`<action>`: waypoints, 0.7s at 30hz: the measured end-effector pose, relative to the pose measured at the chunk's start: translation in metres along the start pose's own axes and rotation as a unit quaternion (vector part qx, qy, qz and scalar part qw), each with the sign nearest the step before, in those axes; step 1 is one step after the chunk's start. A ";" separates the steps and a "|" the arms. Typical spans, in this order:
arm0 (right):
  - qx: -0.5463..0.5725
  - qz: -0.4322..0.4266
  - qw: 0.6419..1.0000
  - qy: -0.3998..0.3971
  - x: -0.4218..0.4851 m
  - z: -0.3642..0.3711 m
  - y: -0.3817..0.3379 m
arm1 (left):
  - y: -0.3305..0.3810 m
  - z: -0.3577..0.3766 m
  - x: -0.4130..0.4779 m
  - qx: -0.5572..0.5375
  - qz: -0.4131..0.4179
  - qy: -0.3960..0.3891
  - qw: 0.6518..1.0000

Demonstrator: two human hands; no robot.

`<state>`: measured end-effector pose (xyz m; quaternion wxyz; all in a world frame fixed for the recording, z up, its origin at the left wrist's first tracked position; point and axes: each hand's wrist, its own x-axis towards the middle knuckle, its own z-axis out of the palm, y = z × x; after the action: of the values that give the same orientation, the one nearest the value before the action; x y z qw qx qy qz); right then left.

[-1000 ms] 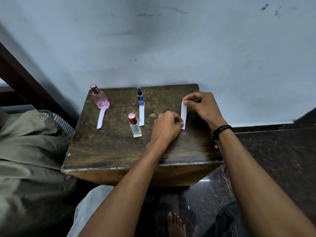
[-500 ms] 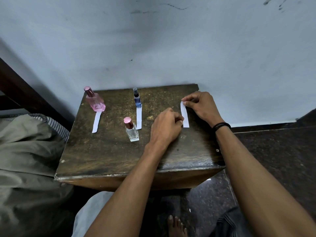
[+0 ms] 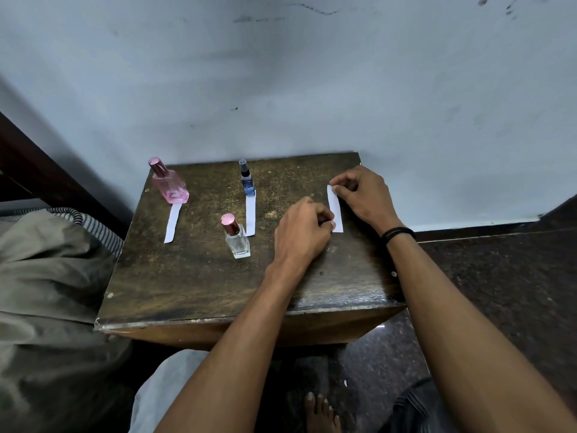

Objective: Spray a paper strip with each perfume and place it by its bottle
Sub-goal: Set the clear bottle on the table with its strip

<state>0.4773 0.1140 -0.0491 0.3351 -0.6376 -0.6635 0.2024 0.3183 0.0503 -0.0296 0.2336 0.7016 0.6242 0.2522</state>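
Three perfume bottles stand on a dark wooden table [image 3: 193, 285]. A pink bottle [image 3: 170, 182] is at the far left with a white paper strip [image 3: 172, 223] in front of it. A small blue bottle [image 3: 247, 181] is at the far middle with its own strip [image 3: 250, 215]. A clear bottle with a pink cap [image 3: 236, 237] stands nearer. At the far right lies a third strip [image 3: 335, 207]. My right hand [image 3: 365, 195] pinches its far end; my left hand [image 3: 304, 231] pinches its near end.
A pale wall rises right behind the table. Grey-green bedding [image 3: 46, 292] and a striped cloth lie to the left, with a dark wooden frame behind. Dark stone floor [image 3: 499, 276] lies to the right, and a bare foot [image 3: 321, 414] shows below the table's near edge.
The view has shifted a little. Both hands stay on the ends of the right strip, which now lies flatter on the table.
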 end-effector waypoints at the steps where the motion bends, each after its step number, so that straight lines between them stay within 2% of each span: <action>1: -0.008 0.001 1.000 -0.001 0.000 0.000 0.000 | 0.000 0.000 0.000 -0.001 0.000 0.000 1.000; 9: -0.011 0.004 1.000 0.003 0.001 0.001 0.002 | -0.004 0.001 0.002 -0.034 -0.011 -0.002 0.999; 21: 0.097 0.025 0.992 0.081 -0.011 -0.002 -0.001 | -0.005 0.000 0.001 -0.053 -0.009 0.006 0.999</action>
<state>0.4774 0.1034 -0.0492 0.4433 -0.6325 -0.5951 0.2218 0.3144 0.0517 -0.0325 0.2691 0.6812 0.6177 0.2865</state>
